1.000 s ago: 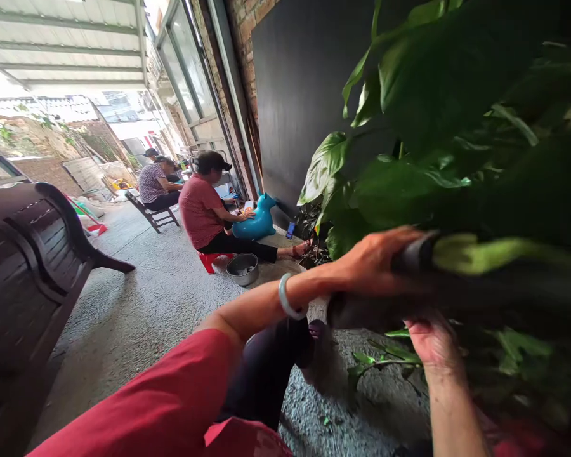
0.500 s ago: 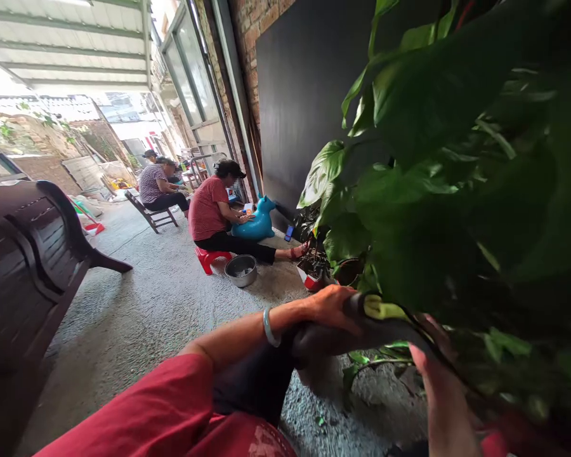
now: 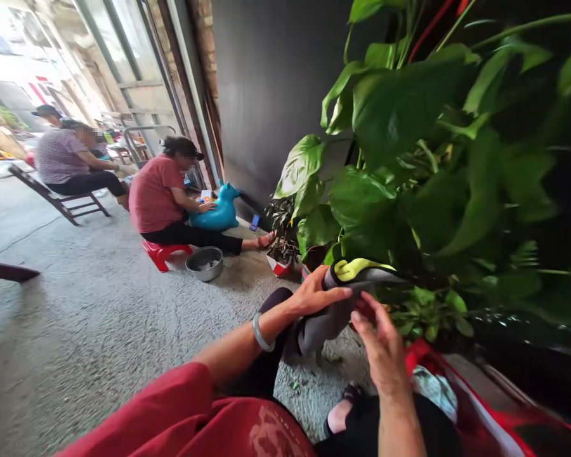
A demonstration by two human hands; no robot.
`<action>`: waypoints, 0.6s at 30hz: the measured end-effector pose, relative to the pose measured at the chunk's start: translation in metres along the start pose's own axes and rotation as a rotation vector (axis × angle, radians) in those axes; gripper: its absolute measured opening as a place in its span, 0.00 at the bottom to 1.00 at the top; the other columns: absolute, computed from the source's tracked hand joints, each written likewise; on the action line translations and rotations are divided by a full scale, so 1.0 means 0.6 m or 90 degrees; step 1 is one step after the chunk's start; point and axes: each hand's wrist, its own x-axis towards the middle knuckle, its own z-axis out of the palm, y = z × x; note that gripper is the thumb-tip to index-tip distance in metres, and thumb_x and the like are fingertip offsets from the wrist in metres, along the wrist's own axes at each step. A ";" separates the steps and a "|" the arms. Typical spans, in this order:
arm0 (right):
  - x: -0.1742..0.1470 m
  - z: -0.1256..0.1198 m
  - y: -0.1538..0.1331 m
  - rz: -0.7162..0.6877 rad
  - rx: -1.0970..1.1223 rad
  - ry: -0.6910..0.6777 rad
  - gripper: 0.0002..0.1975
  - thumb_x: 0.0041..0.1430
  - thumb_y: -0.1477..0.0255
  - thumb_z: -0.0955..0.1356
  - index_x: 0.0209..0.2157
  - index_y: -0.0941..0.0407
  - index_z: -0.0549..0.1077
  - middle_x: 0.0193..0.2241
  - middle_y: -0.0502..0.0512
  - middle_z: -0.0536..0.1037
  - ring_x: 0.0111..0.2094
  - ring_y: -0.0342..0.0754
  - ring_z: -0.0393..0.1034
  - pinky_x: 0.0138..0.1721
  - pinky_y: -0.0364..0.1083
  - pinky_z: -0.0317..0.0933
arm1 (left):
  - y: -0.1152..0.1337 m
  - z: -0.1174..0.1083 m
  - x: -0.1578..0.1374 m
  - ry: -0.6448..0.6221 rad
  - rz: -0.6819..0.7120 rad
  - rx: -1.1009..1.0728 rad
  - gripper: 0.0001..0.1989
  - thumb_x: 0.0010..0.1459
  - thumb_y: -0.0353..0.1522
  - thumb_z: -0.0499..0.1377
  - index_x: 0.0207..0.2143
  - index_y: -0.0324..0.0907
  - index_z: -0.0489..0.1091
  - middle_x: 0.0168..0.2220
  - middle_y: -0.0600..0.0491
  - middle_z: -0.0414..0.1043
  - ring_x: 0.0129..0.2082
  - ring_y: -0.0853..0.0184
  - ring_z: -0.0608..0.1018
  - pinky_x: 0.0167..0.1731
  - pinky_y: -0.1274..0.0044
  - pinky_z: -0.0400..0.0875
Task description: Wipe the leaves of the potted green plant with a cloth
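Observation:
My left hand (image 3: 316, 293), with a pale bangle on its wrist, is closed on a grey cloth item (image 3: 330, 322) with black edging and a yellow-green lining. The fabric hangs down over my knee, its exact kind unclear. My thumb lies across its upper edge and the other fingers are partly hidden. Close by on the right, my right hand (image 3: 380, 343) has its fingers apart, fingertips near or just touching the cloth. Nothing is seen in its grasp.
Large leafy plants (image 3: 400, 127) crowd the right side. A red bag (image 3: 423, 355) lies by my right forearm. Ahead, a person in red (image 3: 155, 197) sits on a red stool (image 3: 164, 254) near a metal basin (image 3: 204, 263) and a blue toy animal (image 3: 219, 209).
The view has swung right. The grey cloth, stretched out toward the right before, is now bunched and hanging at my left hand. My right hand has come up nearer the left, its fingers apart.

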 end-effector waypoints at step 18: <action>-0.051 -0.029 -0.007 0.068 0.141 0.273 0.15 0.32 0.63 0.80 0.26 0.49 0.78 0.38 0.56 0.84 0.48 0.60 0.77 0.51 0.55 0.72 | 0.041 -0.047 -0.069 0.048 -0.045 -0.391 0.33 0.41 0.54 0.74 0.40 0.37 0.80 0.32 0.50 0.79 0.32 0.66 0.77 0.35 0.77 0.68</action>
